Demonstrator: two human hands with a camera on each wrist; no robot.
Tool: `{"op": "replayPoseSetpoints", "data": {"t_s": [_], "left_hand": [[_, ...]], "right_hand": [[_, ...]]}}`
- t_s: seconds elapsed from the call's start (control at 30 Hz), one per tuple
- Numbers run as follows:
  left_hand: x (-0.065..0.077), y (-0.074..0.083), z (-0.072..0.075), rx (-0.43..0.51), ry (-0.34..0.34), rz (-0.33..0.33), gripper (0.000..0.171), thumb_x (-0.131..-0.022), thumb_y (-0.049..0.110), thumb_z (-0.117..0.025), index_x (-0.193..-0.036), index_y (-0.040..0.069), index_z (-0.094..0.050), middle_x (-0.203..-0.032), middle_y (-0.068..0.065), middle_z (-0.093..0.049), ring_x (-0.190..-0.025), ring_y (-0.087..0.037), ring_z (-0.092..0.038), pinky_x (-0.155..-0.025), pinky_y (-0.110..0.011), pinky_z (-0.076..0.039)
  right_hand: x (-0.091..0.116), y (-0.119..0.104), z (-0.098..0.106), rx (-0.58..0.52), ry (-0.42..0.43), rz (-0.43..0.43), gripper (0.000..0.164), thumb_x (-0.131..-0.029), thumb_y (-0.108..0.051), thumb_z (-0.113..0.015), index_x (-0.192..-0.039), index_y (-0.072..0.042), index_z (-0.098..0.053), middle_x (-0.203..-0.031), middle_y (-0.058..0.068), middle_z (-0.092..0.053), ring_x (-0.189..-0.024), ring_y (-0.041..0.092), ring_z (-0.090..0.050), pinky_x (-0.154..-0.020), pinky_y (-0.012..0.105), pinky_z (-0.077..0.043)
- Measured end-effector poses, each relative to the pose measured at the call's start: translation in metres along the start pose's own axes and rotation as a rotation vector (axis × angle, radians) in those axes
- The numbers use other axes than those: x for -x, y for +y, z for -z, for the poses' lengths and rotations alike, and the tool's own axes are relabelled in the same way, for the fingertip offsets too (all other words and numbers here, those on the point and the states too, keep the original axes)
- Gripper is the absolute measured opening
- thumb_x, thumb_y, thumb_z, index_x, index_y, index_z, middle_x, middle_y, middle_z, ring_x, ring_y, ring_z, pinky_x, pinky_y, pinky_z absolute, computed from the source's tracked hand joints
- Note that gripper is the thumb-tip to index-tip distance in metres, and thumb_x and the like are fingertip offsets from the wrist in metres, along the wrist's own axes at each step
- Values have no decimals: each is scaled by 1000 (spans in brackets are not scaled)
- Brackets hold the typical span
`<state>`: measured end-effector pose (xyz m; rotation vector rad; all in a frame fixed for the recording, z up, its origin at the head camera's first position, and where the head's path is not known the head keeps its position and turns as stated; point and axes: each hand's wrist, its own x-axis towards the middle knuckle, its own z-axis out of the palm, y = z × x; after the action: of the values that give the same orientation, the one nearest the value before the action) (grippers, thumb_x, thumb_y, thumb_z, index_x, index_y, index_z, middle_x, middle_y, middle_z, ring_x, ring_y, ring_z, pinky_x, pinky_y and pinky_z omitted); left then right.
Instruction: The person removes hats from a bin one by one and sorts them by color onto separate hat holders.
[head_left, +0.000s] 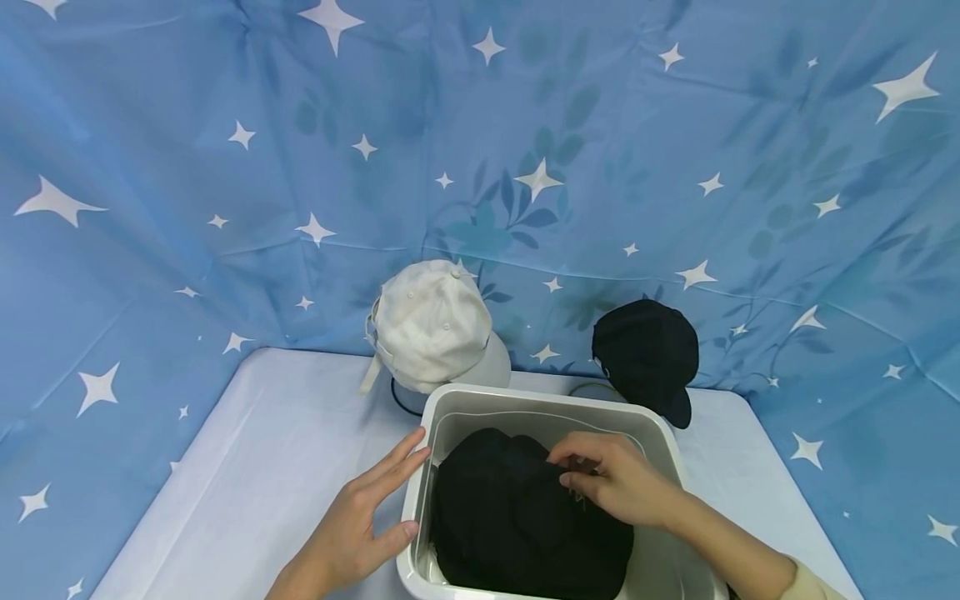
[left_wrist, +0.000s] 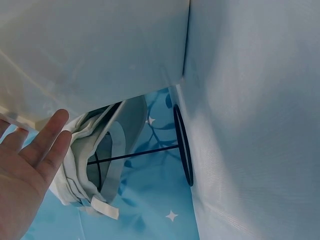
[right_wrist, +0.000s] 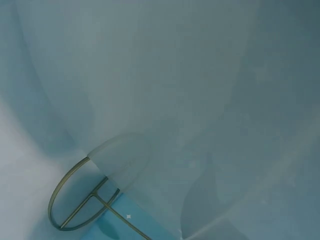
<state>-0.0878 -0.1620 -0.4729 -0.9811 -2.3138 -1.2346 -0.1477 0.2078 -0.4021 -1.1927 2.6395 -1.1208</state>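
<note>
A black cap (head_left: 525, 517) lies inside the white plastic bin (head_left: 411, 533), with some gold marking on its right part. Over that cap is my right hand (head_left: 618, 479), its fingers loosely bent and a gap showing between thumb and index fingertips. My left hand (head_left: 352, 525) is at the bin's left rim, fingers extended and thumb apart, fingertips right at the edge. In the left wrist view the same hand (left_wrist: 25, 180) appears beside the bin's outer wall (left_wrist: 100, 50). The right wrist view shows mostly the bin's translucent wall (right_wrist: 175, 90), without the hand.
Behind the bin, a cream cap (head_left: 431, 325) hangs on a black wire stand (left_wrist: 184, 145). Another black cap (head_left: 648, 358) sits back right, near a brass-coloured wire stand (right_wrist: 55, 200). A white cloth (head_left: 247, 475) covers the table; a blue star-printed curtain (head_left: 420, 108) closes the back.
</note>
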Motion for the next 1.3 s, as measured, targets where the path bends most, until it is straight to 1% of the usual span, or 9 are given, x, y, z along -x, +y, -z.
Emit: {"op": "replayPoseSetpoints", "data": {"t_s": [0.13, 0.3, 0.47, 0.67, 0.8, 0.97, 1.17, 1.3], "left_hand": [[0, 0, -1, 14, -3, 8, 70, -90, 13, -68, -156, 6, -49, -166, -14, -39, -147, -24, -46, -114, -29, -41], [0, 0, 0, 15, -5, 19, 70, -90, 13, -68, -157, 8, -48, -166, -13, -39, -147, -24, -46, -114, -29, -41], [0, 1, 0, 16, -8, 25, 69, -91, 13, -68, -156, 6, -49, -166, -13, -38, -147, -24, -46, -113, -31, -43], [0, 0, 0, 9, -5, 21, 70, -90, 14, -68, -157, 9, -48, -166, -13, -39, -147, -24, -46, -113, -32, -43], [0, 0, 0, 8, -2, 16, 70, -90, 14, -68, -157, 8, -49, -166, -13, -39, -147, -24, -46, -113, -31, -43], [1, 0, 0, 3, -4, 12, 69, -90, 14, -68, -156, 6, -49, -166, -13, -39, -147, -24, -46, -113, -31, -43], [1, -1, 0, -5, 1, -8, 69, -90, 14, -68, -155, 4, -49, -166, -13, -39, -147, -23, -47, -112, -32, -44], [1, -1, 0, -9, 3, -19, 71, -89, 15, -68, -157, 7, -48, -166, -14, -39, -146, -23, -47, -112, -31, -44]], "right_hand": [[1, -1, 3, -12, 3, -1, 31, -90, 3, -76, -111, -19, -74, -100, -7, -73, -84, 6, -65, -68, 29, -59], [1, -2, 6, -19, 15, 49, 31, -90, 4, -76, -112, -18, -74, -101, -4, -73, -84, 8, -65, -67, 29, -58], [1, -6, 12, -4, 36, 82, 35, -88, 6, -77, -112, -19, -73, -100, -5, -73, -85, 8, -66, -66, 28, -57], [2, -8, 19, 0, 48, 69, 37, -87, 8, -77, -112, -20, -73, -101, -7, -73, -85, 8, -68, -65, 28, -58], [3, -9, 24, -3, 51, 60, 40, -86, 10, -77, -112, -20, -73, -102, -7, -73, -85, 8, -68, -65, 28, -59], [3, -11, 27, 8, 64, 75, 44, -83, 13, -77, -111, -21, -73, -101, -9, -72, -84, 8, -68, -64, 28, -59], [4, -16, 33, 1, 47, 58, 41, -85, 11, -76, -112, -20, -73, -103, -7, -73, -84, 8, -68, -64, 28, -59], [3, -20, 38, 1, 54, 69, 37, -86, 10, -76, -112, -17, -73, -102, -4, -73, -84, 10, -69, -65, 29, -60]]}}
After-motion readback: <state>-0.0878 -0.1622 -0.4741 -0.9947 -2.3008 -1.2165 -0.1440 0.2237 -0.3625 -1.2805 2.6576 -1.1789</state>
